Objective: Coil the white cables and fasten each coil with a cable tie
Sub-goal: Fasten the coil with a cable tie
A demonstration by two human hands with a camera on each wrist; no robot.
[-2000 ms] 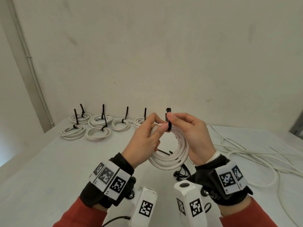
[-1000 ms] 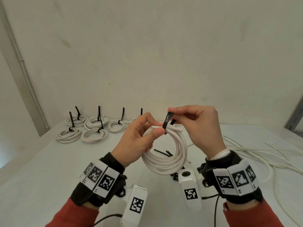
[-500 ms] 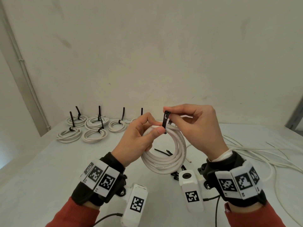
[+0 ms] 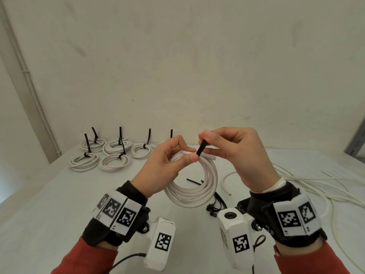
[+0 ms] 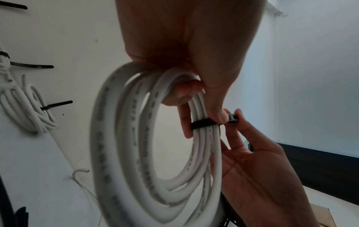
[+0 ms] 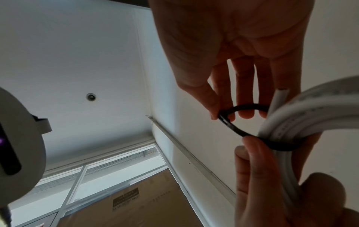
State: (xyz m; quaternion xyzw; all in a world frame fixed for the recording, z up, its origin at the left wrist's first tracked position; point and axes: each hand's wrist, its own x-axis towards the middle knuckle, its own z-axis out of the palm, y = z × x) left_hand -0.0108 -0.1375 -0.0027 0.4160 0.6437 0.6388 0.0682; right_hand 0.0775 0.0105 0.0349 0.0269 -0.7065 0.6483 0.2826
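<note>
A white cable coil [image 4: 194, 186] hangs upright above the table, gripped at its top by my left hand [image 4: 169, 161]. A black cable tie [image 4: 201, 148] loops round the coil's strands beside my left thumb. My right hand [image 4: 229, 147] pinches the tie's head end between thumb and forefinger. In the left wrist view the cable tie [image 5: 204, 122] crosses the coil [image 5: 136, 153], its head held by the right fingertips [image 5: 236, 113]. In the right wrist view the cable tie [image 6: 239, 116] forms a loose loop round the coil [image 6: 310, 116].
Several tied white coils [image 4: 110, 153] with upright black tie tails lie at the table's back left. Loose white cable [image 4: 308, 186] spreads over the right side. Spare black cable ties [image 4: 216, 202] lie under the held coil. A wall stands close behind the table.
My right hand has shifted its pinch along the tie at the coil's top, and the tie now leans over the strands. The left hand holds the coil as before.
</note>
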